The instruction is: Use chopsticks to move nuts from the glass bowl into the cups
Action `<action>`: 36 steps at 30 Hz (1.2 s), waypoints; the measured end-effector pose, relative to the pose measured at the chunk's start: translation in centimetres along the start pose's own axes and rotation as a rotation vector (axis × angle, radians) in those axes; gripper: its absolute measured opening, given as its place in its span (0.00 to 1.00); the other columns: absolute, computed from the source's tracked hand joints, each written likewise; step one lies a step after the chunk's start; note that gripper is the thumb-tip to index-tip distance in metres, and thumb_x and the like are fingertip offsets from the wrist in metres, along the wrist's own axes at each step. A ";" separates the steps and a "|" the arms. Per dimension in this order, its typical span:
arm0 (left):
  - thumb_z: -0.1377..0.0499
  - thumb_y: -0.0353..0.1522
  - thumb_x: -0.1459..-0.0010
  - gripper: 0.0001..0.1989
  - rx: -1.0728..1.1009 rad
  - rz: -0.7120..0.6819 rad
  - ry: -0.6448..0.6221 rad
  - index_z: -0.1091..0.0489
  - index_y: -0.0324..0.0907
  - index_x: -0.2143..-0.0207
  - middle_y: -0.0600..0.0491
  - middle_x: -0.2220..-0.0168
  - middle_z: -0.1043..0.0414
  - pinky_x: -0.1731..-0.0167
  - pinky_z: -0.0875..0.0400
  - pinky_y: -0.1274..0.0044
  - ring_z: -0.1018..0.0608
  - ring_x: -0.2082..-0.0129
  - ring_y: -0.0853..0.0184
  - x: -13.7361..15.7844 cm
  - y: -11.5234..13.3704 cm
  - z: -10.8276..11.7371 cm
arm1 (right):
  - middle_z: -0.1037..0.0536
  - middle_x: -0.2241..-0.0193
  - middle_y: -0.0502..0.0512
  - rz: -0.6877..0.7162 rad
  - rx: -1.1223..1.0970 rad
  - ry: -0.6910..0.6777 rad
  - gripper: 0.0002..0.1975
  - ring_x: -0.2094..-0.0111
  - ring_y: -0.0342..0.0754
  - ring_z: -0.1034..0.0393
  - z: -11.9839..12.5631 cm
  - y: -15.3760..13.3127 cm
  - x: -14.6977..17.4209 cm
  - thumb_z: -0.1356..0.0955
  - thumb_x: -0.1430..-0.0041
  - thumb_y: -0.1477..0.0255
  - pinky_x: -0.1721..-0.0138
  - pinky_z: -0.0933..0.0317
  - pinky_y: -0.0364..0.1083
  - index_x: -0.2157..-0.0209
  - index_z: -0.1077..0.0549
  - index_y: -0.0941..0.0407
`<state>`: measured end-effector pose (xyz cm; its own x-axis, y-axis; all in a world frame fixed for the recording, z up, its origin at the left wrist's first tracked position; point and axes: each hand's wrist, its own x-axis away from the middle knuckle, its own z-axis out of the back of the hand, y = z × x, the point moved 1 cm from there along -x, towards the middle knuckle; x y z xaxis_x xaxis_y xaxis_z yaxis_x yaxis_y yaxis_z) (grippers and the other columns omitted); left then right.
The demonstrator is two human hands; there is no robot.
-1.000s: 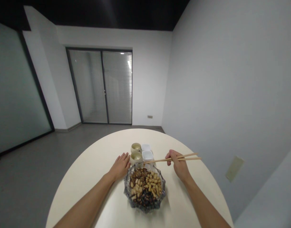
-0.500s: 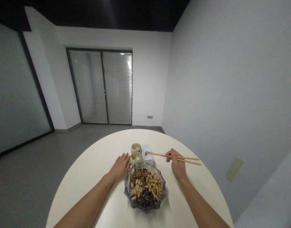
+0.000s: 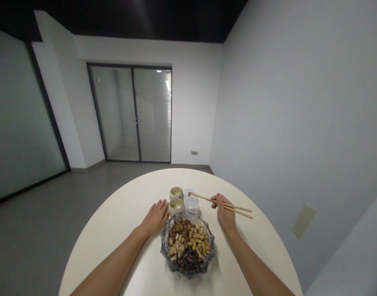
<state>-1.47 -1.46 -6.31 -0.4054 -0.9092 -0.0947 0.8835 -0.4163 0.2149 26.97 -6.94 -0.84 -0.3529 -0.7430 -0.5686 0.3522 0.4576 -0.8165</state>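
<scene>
In my right hand (image 3: 224,211) is a pair of wooden chopsticks (image 3: 207,199), pointing left across the table. At their tips a small brown nut (image 3: 189,194) is pinched, over the far white cup (image 3: 186,190). The near white cup (image 3: 191,205) stands just in front of it. My left hand (image 3: 157,216) lies flat on the table with its fingers stretched out, beside the near beige cup (image 3: 176,206). Behind that stands the far beige cup (image 3: 176,192). Closest to me is a glass bowl (image 3: 211,242) holding several kinds of nuts and dark seeds in separate heaps.
Everything stands on a round cream table (image 3: 129,205). A white wall (image 3: 283,123) runs close along the right side. Past the table are a grey floor (image 3: 93,193) and a glass double door (image 3: 129,113) with blinds.
My right hand has shifted slightly left, and the chopstick tips with the nut have moved from the near white cup to the far one. My left hand stays put.
</scene>
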 end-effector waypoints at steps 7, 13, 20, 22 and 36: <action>0.56 0.37 0.32 0.27 0.019 -0.003 0.015 0.47 0.39 0.33 0.44 0.31 0.54 0.35 0.54 0.60 0.50 0.31 0.54 0.1 0.0 -0.1 | 0.28 0.82 0.52 0.000 0.004 0.025 0.29 0.77 0.48 0.31 0.1 0.5 -0.2 0.39 0.37 0.46 0.73 0.36 0.45 0.72 0.23 0.56; 0.56 0.37 0.32 0.28 0.009 -0.001 -0.001 0.47 0.37 0.33 0.43 0.31 0.54 0.35 0.54 0.61 0.50 0.31 0.54 0.1 0.1 0.1 | 0.28 0.81 0.52 -0.017 0.013 0.011 0.28 0.76 0.49 0.31 0.0 0.9 -0.2 0.38 0.37 0.48 0.71 0.35 0.45 0.71 0.22 0.57; 0.57 0.37 0.32 0.28 0.008 0.004 -0.004 0.48 0.38 0.32 0.44 0.31 0.54 0.35 0.54 0.61 0.50 0.31 0.54 0.0 0.0 -0.1 | 0.28 0.81 0.51 -0.014 0.026 -0.015 0.28 0.76 0.48 0.31 0.0 0.9 -0.1 0.38 0.38 0.47 0.71 0.35 0.45 0.71 0.21 0.57; 0.57 0.37 0.32 0.28 0.007 0.004 -0.007 0.48 0.38 0.32 0.44 0.30 0.54 0.35 0.55 0.61 0.51 0.31 0.54 0.0 0.0 -0.1 | 0.28 0.81 0.51 -0.014 0.037 -0.024 0.28 0.76 0.48 0.31 0.0 0.9 -0.1 0.38 0.38 0.47 0.71 0.35 0.45 0.71 0.21 0.56; 0.57 0.36 0.31 0.28 -0.006 0.011 -0.024 0.48 0.36 0.32 0.43 0.30 0.55 0.34 0.55 0.62 0.51 0.31 0.54 0.2 0.4 0.4 | 0.28 0.80 0.51 -0.051 0.031 -0.063 0.28 0.74 0.49 0.31 0.0 1.3 0.0 0.37 0.38 0.48 0.70 0.35 0.45 0.70 0.20 0.57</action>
<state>-1.24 -1.78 -5.88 -0.4009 -0.9135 -0.0691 0.8892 -0.4062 0.2104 27.49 -6.32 -1.91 -0.3164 -0.7946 -0.5181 0.3620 0.4037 -0.8402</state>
